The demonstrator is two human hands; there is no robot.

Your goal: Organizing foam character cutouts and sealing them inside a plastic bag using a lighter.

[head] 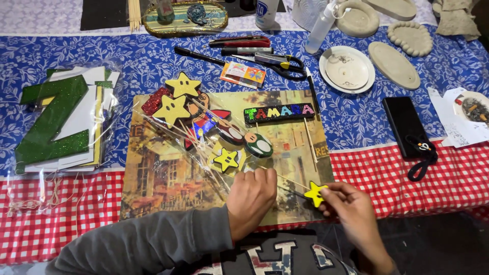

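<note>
- Head view, nearest: the right hand pinches a small yellow star between thumb and fingertips, just off the lower right corner of the picture board
- left hand rests curled into a loose fist on the board's lower edge, fingers folded around the thin wooden stick that runs to the star
- on the board, under clear wrap, lie more yellow stars, a green mushroom cutout and a black name plaque with coloured letters
- left of the board: a green glitter letter
- right of it: a black phone
- beyond the board: scissors, white dish
</note>
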